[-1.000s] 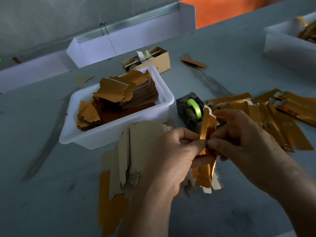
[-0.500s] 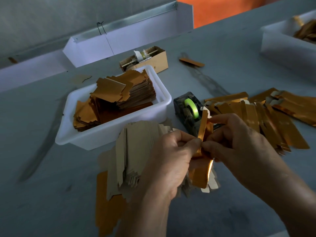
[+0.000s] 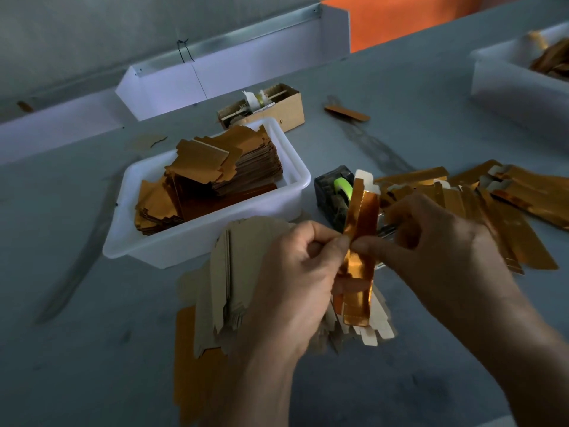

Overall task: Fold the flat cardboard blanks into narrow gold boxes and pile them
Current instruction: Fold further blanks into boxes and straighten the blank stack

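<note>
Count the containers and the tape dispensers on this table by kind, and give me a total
White plastic bins: 2, the near bin and the far-right bin.
Brown cardboard box: 1.
Tape dispenser: 1.
Total: 4.

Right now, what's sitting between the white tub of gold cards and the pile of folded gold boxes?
A dark tape dispenser with a green roll, seen in the head view.
</note>
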Demonstrator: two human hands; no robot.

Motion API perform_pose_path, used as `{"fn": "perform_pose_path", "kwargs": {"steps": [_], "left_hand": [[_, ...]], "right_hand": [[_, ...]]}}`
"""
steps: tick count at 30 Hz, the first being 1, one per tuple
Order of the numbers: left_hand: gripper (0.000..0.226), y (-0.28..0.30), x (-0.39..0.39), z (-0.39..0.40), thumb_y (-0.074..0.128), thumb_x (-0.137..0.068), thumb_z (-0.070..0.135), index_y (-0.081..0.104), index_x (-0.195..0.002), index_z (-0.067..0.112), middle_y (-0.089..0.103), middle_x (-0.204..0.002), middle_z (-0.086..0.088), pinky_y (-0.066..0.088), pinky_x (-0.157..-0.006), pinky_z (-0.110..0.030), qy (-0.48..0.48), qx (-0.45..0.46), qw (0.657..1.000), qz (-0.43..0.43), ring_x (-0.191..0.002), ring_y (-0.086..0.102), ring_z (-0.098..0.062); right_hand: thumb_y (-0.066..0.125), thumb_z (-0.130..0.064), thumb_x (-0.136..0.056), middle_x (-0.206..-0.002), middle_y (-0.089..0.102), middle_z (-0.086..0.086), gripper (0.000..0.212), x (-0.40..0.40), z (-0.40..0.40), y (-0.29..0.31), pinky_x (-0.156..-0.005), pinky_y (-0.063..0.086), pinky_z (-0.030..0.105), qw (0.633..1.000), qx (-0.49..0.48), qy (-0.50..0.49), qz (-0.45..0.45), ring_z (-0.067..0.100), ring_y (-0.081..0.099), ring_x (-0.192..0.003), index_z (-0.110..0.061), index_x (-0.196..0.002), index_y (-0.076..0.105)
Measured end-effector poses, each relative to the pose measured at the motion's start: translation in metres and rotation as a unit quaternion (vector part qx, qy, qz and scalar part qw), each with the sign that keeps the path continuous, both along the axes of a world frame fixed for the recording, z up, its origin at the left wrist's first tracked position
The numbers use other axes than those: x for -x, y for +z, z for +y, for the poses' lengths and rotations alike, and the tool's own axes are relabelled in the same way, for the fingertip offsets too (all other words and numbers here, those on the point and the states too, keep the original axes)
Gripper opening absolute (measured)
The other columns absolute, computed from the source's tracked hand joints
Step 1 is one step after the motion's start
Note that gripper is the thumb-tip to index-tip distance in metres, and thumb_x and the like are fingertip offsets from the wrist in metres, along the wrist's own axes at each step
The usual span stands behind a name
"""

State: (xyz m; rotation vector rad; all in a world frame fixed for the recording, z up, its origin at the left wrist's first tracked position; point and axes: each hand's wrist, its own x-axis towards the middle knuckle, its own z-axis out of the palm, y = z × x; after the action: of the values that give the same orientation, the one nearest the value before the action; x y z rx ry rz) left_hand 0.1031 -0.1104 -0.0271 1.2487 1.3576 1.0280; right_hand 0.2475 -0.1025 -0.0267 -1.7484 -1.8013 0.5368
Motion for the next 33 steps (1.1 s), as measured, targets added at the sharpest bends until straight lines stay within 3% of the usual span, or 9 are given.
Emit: {"fn": "perform_pose_path", "kwargs": {"steps": [4, 8, 12, 15, 17, 19, 24, 28, 33], "left_hand": [[0.013, 0.001, 0.001, 0.001, 0.057, -0.093, 0.016, 0.065, -0.089, 0.007, 0.071, -0.070, 0.000, 0.056, -0.056, -0.023, -0.010, 0.042, 0.997, -0.059, -0.064, 0.070, -0.011], [0.015, -0.002, 0.005, 0.002, 0.052, -0.094, 0.024, 0.066, -0.091, 0.017, 0.074, -0.086, 0.004, 0.056, -0.056, -0.024, 0.031, -0.006, 0.998, 0.046, -0.074, 0.072, -0.009], [0.010, -0.005, 0.025, 0.006, 0.055, -0.093, 0.025, 0.064, -0.089, 0.028, 0.069, -0.082, 0.013, 0.055, -0.062, -0.014, 0.160, -0.093, 0.961, 0.207, -0.073, 0.066, 0.005], [0.007, -0.005, 0.025, 0.004, 0.059, -0.089, 0.040, 0.061, -0.086, 0.035, 0.064, -0.081, 0.015, 0.046, -0.061, -0.003, 0.152, -0.091, 0.924, 0.340, -0.073, 0.061, 0.003], [0.035, -0.010, 0.016, 0.002, 0.052, -0.083, 0.062, 0.060, -0.095, 0.030, 0.058, -0.099, 0.010, 0.045, -0.076, -0.012, 0.095, -0.057, 0.876, 0.470, -0.087, 0.050, 0.000], [0.058, -0.015, 0.004, 0.001, 0.045, -0.076, 0.076, 0.055, -0.106, 0.027, 0.041, -0.114, 0.003, 0.034, -0.092, -0.027, 0.074, -0.026, 0.822, 0.564, -0.102, 0.028, -0.009], [0.070, -0.024, -0.015, 0.006, 0.058, -0.074, 0.071, 0.040, -0.120, 0.022, 0.029, -0.124, -0.006, 0.028, -0.093, -0.039, 0.060, 0.021, 0.757, 0.650, -0.115, 0.026, -0.026], [0.054, -0.028, -0.016, 0.009, 0.063, -0.082, 0.051, 0.041, -0.122, 0.022, 0.025, -0.128, -0.006, 0.027, -0.096, -0.038, 0.068, 0.028, 0.762, 0.643, -0.117, 0.023, -0.025], [0.024, -0.019, 0.005, 0.005, 0.056, -0.089, 0.045, 0.060, -0.090, 0.021, 0.046, -0.110, 0.007, 0.042, -0.092, -0.033, 0.113, -0.025, 0.875, 0.469, -0.110, 0.041, -0.014]], "right_hand": [[0.062, -0.047, -0.065, -0.083, 0.069, -0.008, 0.032, 0.005, 0.004, -0.008, -0.074, 0.051, 0.024, 0.952, 0.074, 0.040, 0.295, 0.005, 0.065, -0.080, -0.032, -0.094, 0.062], [0.058, -0.024, -0.088, -0.085, 0.066, -0.006, 0.021, -0.001, 0.012, -0.014, -0.064, 0.055, 0.027, 0.943, 0.036, -0.013, 0.332, 0.006, 0.067, -0.076, -0.045, -0.092, 0.055], [0.055, -0.023, -0.093, -0.073, 0.052, -0.016, 0.030, -0.030, 0.036, -0.024, -0.036, 0.037, 0.012, 0.981, -0.067, -0.118, 0.140, 0.008, 0.057, -0.049, -0.038, -0.119, 0.055], [0.050, -0.019, -0.095, -0.082, 0.056, 0.001, 0.025, -0.047, 0.060, -0.040, -0.058, 0.035, 0.026, 0.986, -0.058, -0.156, -0.014, 0.019, 0.052, -0.067, -0.016, -0.117, 0.060], [0.047, -0.018, -0.095, -0.109, 0.058, 0.015, 0.033, -0.054, 0.069, -0.050, -0.074, 0.041, 0.035, 0.980, -0.015, -0.188, -0.064, 0.034, 0.053, -0.097, -0.010, -0.127, 0.053], [0.047, -0.014, -0.094, -0.132, 0.045, 0.021, 0.045, -0.055, 0.069, -0.057, -0.092, 0.038, 0.046, 0.973, 0.001, -0.217, -0.081, 0.039, 0.038, -0.121, -0.010, -0.138, 0.040], [0.051, -0.009, -0.091, -0.147, 0.027, 0.014, 0.047, -0.050, 0.053, -0.058, -0.103, 0.028, 0.054, 0.973, -0.060, -0.207, -0.081, 0.039, 0.020, -0.133, -0.012, -0.137, 0.042], [0.054, -0.008, -0.090, -0.144, 0.033, 0.017, 0.036, -0.038, 0.031, -0.049, -0.097, 0.035, 0.054, 0.973, -0.159, -0.166, -0.034, 0.041, 0.027, -0.131, -0.006, -0.126, 0.054], [0.058, -0.015, -0.089, -0.126, 0.053, 0.005, 0.025, -0.027, 0.003, -0.042, -0.090, 0.042, 0.022, 0.976, -0.174, -0.112, 0.071, 0.021, 0.052, -0.113, -0.011, -0.113, 0.065]]}}
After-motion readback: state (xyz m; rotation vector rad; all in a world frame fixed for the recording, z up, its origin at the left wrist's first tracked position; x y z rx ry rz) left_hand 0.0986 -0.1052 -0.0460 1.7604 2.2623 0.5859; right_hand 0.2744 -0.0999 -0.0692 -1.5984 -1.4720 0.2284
